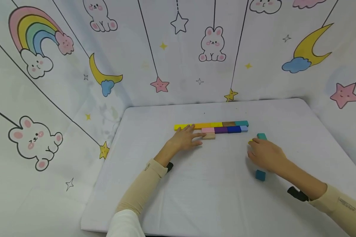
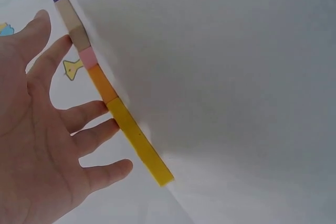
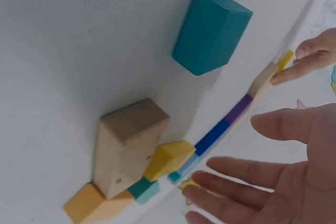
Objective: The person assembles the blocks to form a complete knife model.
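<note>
My left hand (image 1: 184,138) has its fingers spread, touching the near side of joined blocks. The back row runs yellow (image 1: 182,127), orange (image 1: 202,125), yellow, brown (image 1: 228,124) and teal (image 1: 241,123). Before it lie pink (image 1: 208,130), purple (image 1: 221,130), dark blue (image 1: 234,129) and light blue blocks, with a plain wood block (image 1: 209,136) in front of the pink one. My right hand (image 1: 267,154) hovers over loose blocks, fingers extended and apart from the thumb. Closest to its fingertips is a small yellow block (image 3: 170,160), beside a larger wooden block (image 3: 128,148).
Also loose at the right are an orange block (image 3: 97,203), a teal block (image 1: 262,136) and a dark teal block (image 1: 260,175) nearer me. A white cloth covers the table (image 1: 195,197). Cartoon-printed fabric (image 1: 184,65) stands behind and at the sides.
</note>
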Action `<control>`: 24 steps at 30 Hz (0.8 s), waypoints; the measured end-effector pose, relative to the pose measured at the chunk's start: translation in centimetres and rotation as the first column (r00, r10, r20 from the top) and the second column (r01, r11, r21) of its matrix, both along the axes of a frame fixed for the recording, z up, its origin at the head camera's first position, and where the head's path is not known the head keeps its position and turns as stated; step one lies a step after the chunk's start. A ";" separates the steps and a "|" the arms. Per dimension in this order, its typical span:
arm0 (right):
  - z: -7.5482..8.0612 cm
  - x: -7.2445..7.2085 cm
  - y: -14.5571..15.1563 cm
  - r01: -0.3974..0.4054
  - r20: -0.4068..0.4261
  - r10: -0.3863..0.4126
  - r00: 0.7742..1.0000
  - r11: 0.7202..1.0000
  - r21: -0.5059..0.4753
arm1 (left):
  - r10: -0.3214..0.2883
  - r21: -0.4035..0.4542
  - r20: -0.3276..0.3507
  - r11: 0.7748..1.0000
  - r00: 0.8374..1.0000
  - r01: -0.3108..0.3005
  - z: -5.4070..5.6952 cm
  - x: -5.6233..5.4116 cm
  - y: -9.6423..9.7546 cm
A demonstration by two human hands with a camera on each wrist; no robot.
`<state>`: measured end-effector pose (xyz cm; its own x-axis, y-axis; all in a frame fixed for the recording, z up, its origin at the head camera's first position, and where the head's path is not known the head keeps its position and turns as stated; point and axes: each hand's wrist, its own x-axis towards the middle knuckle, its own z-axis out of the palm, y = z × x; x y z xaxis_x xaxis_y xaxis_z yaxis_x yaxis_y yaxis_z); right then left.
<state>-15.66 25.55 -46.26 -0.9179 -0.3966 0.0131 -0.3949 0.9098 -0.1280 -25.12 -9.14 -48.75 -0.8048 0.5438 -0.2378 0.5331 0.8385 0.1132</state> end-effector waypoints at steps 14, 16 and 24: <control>-0.6 1.1 1.0 0.048 0.081 -0.048 0.996 0.999 0.002 | 0.000 0.028 0.021 1.000 1.000 -0.001 0.4 -0.2 0.1; -0.9 0.9 0.9 0.043 0.065 -0.044 0.997 0.999 0.009 | 0.003 0.031 0.019 1.000 1.000 -0.004 0.3 -0.2 0.1; -1.4 0.6 0.0 0.035 0.015 -0.036 0.999 0.999 0.042 | 0.007 0.018 0.008 1.000 1.000 -0.007 0.2 -0.2 0.2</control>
